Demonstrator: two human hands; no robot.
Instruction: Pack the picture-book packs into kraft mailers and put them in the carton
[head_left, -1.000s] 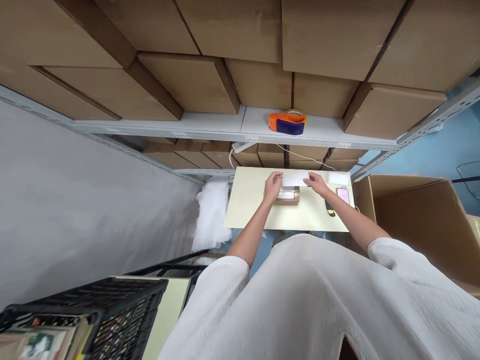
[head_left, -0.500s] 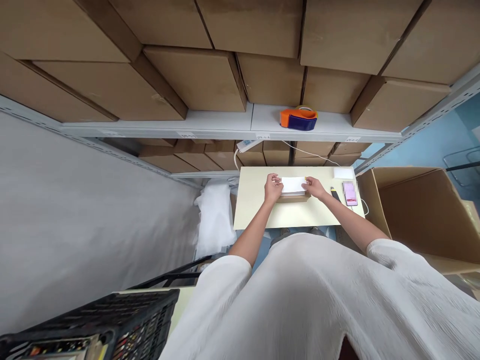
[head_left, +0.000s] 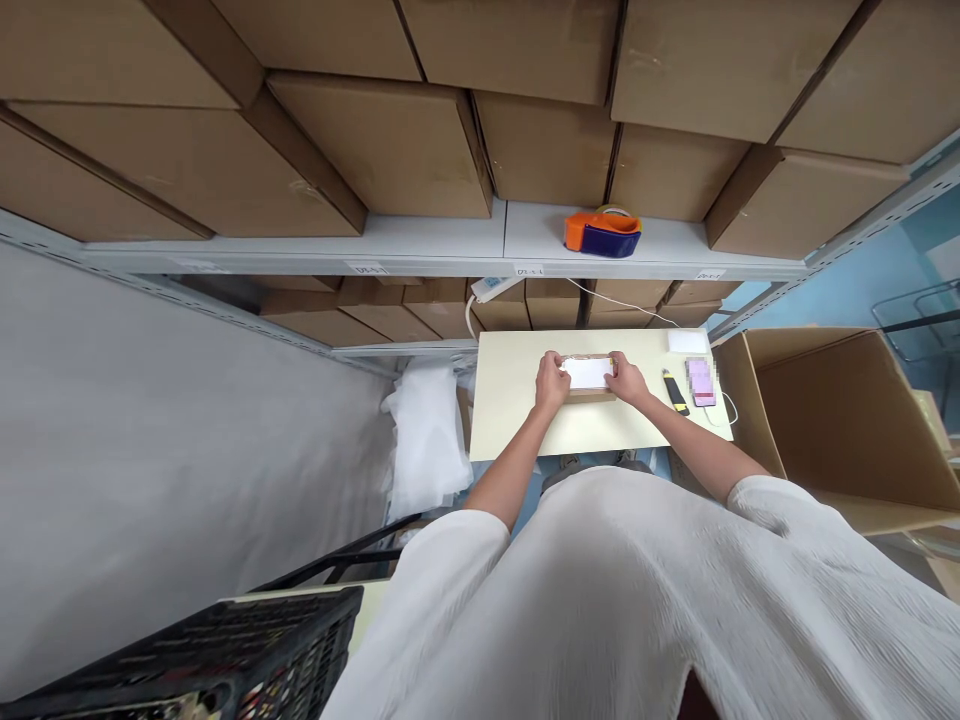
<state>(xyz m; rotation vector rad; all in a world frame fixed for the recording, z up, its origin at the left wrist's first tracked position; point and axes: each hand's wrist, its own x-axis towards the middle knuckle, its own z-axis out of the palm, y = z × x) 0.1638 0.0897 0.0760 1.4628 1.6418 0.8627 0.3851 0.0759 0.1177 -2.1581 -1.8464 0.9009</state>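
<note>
A white rectangular item (head_left: pixel 587 373) lies flat on top of a small brown cardboard box (head_left: pixel 590 396) on the cream table (head_left: pixel 510 400). My left hand (head_left: pixel 551 382) grips the left end of the white item, fingers bent round it and the box edge. At the right end my right hand (head_left: pixel 625 380) does the same, its thumb on the white surface. A bit of yellow shows beside the right fingertips. The undersides of the fingers are hidden.
A black and yellow cutter (head_left: pixel 675 392), a phone (head_left: pixel 702 382) with a cable and a white block (head_left: pixel 686 341) lie at the table's right. An open carton (head_left: pixel 847 420) stands beyond. Above, a shelf (head_left: pixel 442 238) holds cartons and an orange tape dispenser (head_left: pixel 602 233).
The white item has come down onto the box, and both hands have closed in around its ends. The view has shifted slightly.
</note>
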